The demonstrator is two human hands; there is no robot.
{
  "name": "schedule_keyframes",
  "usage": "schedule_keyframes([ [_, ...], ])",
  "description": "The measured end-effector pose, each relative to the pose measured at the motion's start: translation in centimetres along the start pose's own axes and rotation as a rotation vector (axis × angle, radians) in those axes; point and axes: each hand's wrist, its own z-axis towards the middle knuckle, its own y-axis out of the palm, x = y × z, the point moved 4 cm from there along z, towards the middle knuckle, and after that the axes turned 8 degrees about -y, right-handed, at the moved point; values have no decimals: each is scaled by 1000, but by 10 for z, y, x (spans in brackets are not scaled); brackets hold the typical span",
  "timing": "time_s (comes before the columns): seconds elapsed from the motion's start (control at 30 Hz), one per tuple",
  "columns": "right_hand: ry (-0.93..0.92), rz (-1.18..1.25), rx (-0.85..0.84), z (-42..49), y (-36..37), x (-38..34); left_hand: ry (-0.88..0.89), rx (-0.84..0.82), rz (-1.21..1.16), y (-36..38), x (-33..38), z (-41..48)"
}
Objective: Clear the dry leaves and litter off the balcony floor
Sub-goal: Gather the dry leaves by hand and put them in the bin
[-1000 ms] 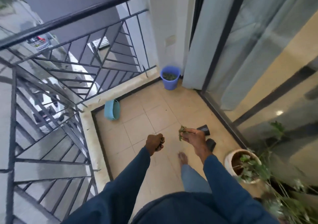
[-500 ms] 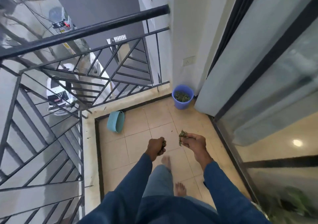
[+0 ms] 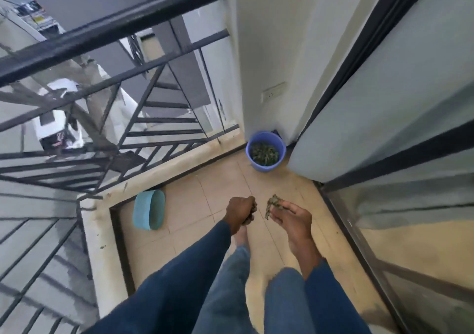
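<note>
Here the person stands on the tiled balcony floor [image 3: 205, 195], both arms in dark blue sleeves stretched forward and down. The left hand [image 3: 239, 211] is clenched into a fist around dark leaf scraps [image 3: 252, 209], which poke out at the thumb side. The right hand [image 3: 289, 218] pinches a clump of dry leaves [image 3: 272, 203] between thumb and fingertips. The clump sticks out past the fingers toward the left hand, and the two hands are near each other but apart. Ahead of them, in the far corner where the white wall meets the glass sliding door [image 3: 410, 133], a blue bucket [image 3: 264, 168] stands upright with a layer of green-brown leaf litter [image 3: 264, 153] inside. A teal plastic tub [image 3: 148, 210] lies on its side on the floor to the left, just beside the raised concrete kerb [image 3: 177, 173] under the black metal railing [image 3: 115, 25]. A bare foot [image 3: 241, 236] shows below the left hand. A wall socket [image 3: 273, 93] sits above the bucket.
</note>
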Motion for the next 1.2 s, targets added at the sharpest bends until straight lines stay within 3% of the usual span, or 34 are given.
schedule_keyframes([
  [0.33,11,55,114,241,30,33,102,47,4,59,120,233],
  [0.47,34,52,104,332,34,53,159,76,128,92,162,311],
  [0.7,46,-18,84,490,60,89,420,230,537,120,234,431],
  [0.87,31,-333,10,584,66,136,391,208,708,124,234,490],
  [1.03,46,-452,-128,607,66,161,261,198,711,121,215,514],
  [1.2,112,-398,-65,581,50,157,210,238,708,109,201,502],
])
